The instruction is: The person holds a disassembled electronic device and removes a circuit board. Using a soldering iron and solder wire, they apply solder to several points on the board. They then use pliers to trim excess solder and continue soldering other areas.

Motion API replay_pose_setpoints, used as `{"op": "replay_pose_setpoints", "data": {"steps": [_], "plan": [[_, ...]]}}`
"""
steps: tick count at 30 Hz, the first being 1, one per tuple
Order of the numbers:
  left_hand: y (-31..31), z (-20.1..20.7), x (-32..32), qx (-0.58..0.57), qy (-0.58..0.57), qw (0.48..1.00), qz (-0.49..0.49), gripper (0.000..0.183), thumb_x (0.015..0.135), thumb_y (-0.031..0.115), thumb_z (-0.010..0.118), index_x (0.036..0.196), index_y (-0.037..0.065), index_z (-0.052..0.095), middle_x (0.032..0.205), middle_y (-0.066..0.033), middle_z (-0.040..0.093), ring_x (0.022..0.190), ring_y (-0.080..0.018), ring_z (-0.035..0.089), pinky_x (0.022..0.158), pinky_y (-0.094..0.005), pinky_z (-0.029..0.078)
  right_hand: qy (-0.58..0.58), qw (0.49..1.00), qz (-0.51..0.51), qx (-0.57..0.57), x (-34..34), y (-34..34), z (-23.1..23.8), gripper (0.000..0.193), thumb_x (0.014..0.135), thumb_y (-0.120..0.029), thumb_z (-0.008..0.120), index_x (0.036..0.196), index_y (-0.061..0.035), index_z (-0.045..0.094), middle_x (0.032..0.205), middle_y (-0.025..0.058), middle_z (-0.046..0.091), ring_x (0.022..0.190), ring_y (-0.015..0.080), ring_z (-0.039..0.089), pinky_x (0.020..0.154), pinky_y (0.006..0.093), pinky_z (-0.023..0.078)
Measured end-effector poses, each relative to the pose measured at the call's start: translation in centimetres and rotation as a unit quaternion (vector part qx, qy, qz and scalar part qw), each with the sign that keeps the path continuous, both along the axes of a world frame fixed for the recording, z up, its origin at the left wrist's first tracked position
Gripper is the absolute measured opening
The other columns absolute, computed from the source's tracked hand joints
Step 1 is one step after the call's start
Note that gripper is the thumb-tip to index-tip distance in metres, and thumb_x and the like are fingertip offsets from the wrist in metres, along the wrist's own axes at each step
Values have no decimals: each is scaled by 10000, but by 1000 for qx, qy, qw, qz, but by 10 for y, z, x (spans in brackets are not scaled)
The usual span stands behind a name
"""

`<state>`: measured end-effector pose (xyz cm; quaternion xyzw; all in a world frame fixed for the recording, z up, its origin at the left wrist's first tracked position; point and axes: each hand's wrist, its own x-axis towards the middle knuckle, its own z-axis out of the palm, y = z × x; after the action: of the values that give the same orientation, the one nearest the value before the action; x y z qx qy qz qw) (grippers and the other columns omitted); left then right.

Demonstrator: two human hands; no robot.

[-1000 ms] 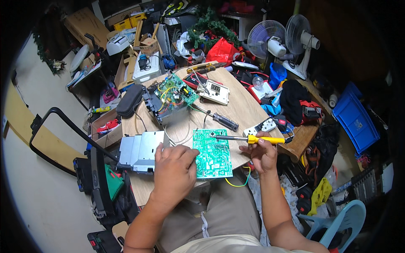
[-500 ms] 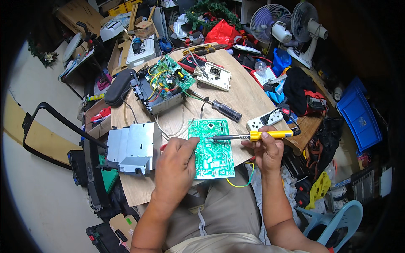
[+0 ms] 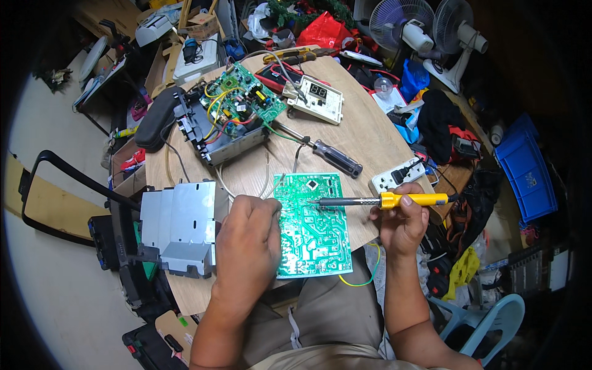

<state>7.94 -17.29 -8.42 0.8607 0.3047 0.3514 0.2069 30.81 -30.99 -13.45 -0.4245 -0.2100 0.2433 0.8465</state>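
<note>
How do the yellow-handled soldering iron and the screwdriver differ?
The soldering iron has a yellow handle; the screwdriver's is dark. The soldering iron is held in the right hand; the screwdriver lies on the table. Both are long and slim, with a straight shaft.

Circuit board (image 3: 316, 237) right of casing (image 3: 179, 213), before screwdriver (image 3: 337, 159)

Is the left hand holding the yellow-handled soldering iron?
No: the right hand holds the soldering iron, while the left hand is at the left edge of the green circuit board.
</note>
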Motion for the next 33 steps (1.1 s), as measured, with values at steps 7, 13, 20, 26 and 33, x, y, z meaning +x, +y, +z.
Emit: {"op": "replay_pose_setpoints", "data": {"steps": [7,13,20,26,33], "plan": [[2,0,-8,-14,3,1000,-28,266,808,-51,702,1049,61,707,912,-128,657,832,-328,660,757,-438,506,20,1000,-7,14,5,-4,-8,227,940,-174,668,1094,-25,593,898,110,641,697,152,604,621,461,640],[2,-3,-9,-20,-20,999,-34,203,830,-75,684,1010,20,688,922,-153,679,823,-324,684,745,-385,546,1,1000,12,13,5,-5,-9,234,944,-176,671,1099,-25,581,920,117,649,693,149,597,630,472,648],[0,-3,-8,-23,-44,999,-22,220,845,-96,693,1038,9,686,923,-143,681,799,-281,692,726,-344,543,1,1000,9,11,5,-4,-7,225,950,-166,674,1093,-18,584,913,110,644,695,142,594,638,479,656],[-1,-3,-7,-20,-45,999,-19,251,840,-103,696,1063,11,680,931,-143,681,801,-279,691,734,-344,546,0,1000,18,8,5,-4,-7,225,961,-164,675,1102,-14,585,898,98,633,698,137,593,643,479,665],[0,-4,-7,-15,-46,999,-20,252,840,-109,692,1060,12,680,934,-143,681,819,-283,697,740,-345,547,-14,1000,24,-5,3,-3,-3,235,969,-178,679,1106,-13,582,807,79,598,696,146,606,668,465,664]]}}
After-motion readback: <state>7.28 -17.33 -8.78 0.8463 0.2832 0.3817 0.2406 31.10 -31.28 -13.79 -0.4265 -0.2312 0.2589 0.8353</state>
